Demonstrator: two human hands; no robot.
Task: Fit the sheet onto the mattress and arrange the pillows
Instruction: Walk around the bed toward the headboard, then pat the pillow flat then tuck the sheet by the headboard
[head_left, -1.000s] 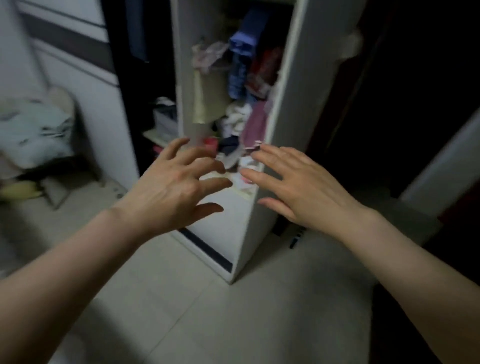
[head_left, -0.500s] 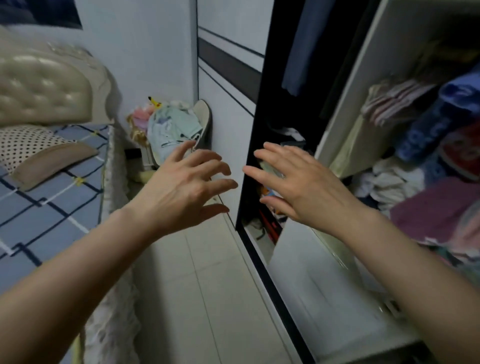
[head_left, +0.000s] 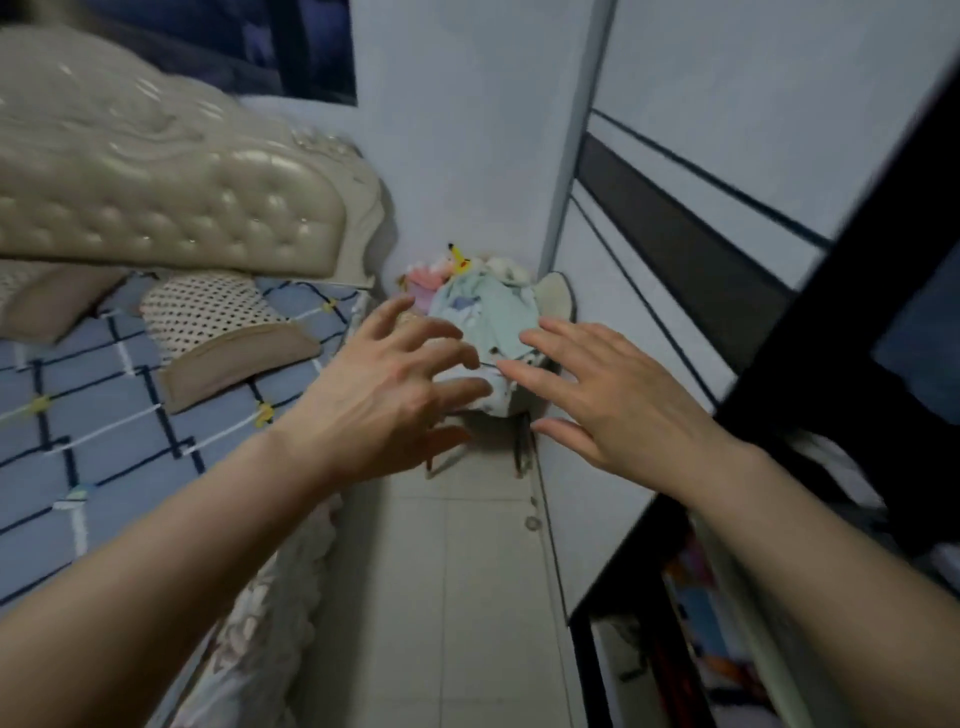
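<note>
— Sheet (head_left: 119, 441): where is it recorded?

— Blue, with a dark and white grid pattern, it is seen spread over the mattress at the left, its frilled pale skirt (head_left: 260, 613) hung down the bed's side to the tiled floor (head_left: 467, 597).

— Pillows?

— Two are listed. A dotted pillow (head_left: 208, 317) with a tan edge is laid near the bed's right side, below the tufted beige headboard (head_left: 156, 197). A second pillow (head_left: 47, 306) is seen further left, partly cut by the frame edge.

— Hands?

— Both are held out in the air above the aisle, nothing gripped. The left hand (head_left: 384, 395) is shown with fingers spread and slightly curled; the right hand (head_left: 613, 400) with fingers straight and apart.

— Other items, and obstructions?

— A chair (head_left: 556, 301) in the corner, between bed and wardrobe, is heaped with pale green cloth (head_left: 483, 317) and soft toys, a yellow one (head_left: 460, 260) on top. The heap is partly hidden by both hands. A wardrobe (head_left: 675, 260) with a dark stripe is ranged along the right; its open dark section (head_left: 701, 649) holds blurred coloured things that cannot be told apart.
</note>
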